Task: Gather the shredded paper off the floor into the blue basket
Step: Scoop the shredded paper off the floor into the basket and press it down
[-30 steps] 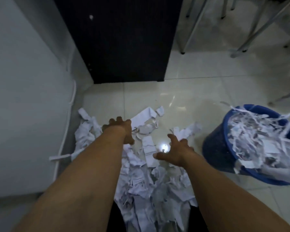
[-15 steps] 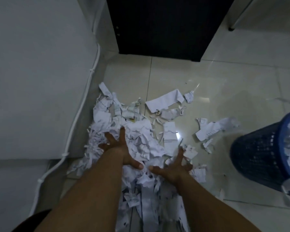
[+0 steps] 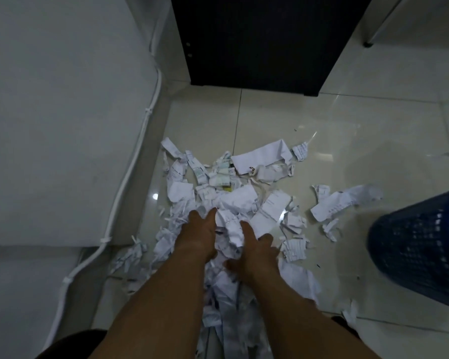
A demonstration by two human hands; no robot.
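Note:
A heap of white shredded paper (image 3: 233, 200) is spread over the pale floor tiles in the middle of the view. My left hand (image 3: 198, 233) and my right hand (image 3: 254, 248) are pressed close together in the heap, squeezing a crumpled wad of paper (image 3: 230, 226) between them. Loose torn pieces (image 3: 340, 200) lie apart to the right. The blue mesh basket (image 3: 420, 244) stands at the right edge, partly cut off by the frame, so its contents are hidden.
A dark cabinet (image 3: 259, 40) stands on the floor straight ahead. A pale wall (image 3: 62, 112) with a white cable (image 3: 138, 141) running along it closes the left side. A metal furniture leg (image 3: 379, 27) is at the top right.
My hands have come together from a spread position and pulled paper toward me into a wad. The view has shifted left, pushing the basket further toward the right edge.

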